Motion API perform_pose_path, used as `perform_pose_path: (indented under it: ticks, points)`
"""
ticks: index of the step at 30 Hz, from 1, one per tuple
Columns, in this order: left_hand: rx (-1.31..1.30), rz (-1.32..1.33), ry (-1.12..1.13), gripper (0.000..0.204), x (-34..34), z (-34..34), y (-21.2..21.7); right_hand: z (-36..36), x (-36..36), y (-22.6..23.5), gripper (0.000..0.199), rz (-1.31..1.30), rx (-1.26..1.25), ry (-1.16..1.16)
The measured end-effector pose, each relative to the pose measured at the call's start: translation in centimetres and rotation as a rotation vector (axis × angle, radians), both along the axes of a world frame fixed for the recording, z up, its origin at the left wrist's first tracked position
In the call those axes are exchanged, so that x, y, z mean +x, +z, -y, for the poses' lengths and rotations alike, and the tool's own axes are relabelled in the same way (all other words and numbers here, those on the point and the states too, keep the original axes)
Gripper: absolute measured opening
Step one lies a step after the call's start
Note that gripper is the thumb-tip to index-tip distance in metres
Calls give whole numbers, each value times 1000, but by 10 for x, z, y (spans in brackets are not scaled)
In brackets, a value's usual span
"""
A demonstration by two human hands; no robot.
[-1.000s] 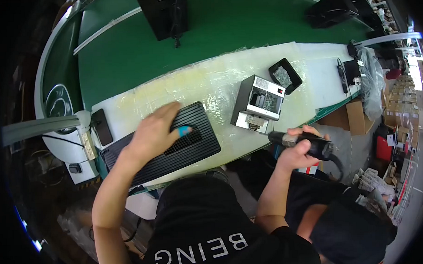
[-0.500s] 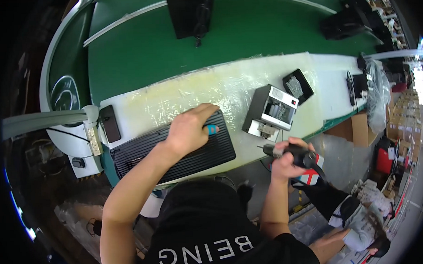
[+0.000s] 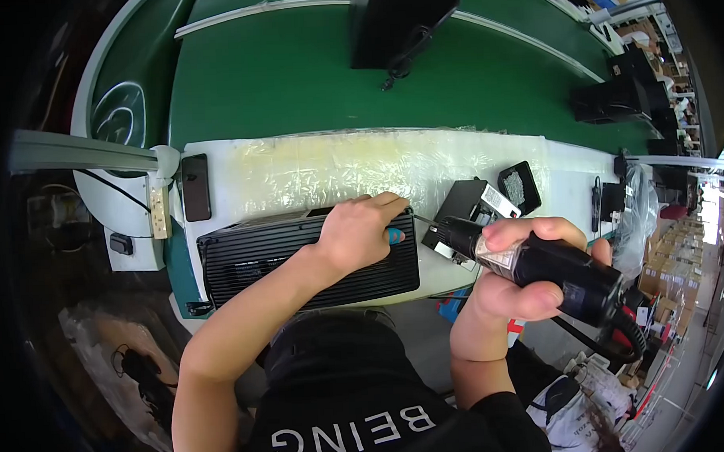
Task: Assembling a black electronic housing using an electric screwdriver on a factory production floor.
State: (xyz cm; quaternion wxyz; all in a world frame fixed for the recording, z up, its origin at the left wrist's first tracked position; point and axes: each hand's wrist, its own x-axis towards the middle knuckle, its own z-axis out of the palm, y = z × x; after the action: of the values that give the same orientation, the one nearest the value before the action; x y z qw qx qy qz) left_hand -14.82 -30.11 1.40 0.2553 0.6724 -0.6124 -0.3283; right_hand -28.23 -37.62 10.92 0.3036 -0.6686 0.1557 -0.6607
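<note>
My left hand rests on the top right part of a black ribbed box that lies on the white worktop. Its fingers are curled, with a small blue thing at the fingertips. My right hand grips a black electric screwdriver with a cable at its rear. The screwdriver's thin bit points left toward my left hand's fingertips, at the box's upper right corner.
A black phone lies at the worktop's left end. A black-and-silver unit and a small tray of screws sit to the right. Beyond runs a green conveyor belt with black boxes on it. Cartons stand far right.
My right hand has raised the screwdriver from below the table edge up to the box's right corner. My left hand has slid right along the box toward the bit.
</note>
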Motion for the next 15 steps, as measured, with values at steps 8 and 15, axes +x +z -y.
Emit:
perform_pose_path:
  ticks: [8, 15]
  points:
    - [-45, 26, 7, 45, -1, -2, -5, 9, 4, -4, 69, -171, -60, 39]
    - [-42, 12, 9, 44, -2, -1, -3, 7, 4, -3, 71, -261, -13, 110]
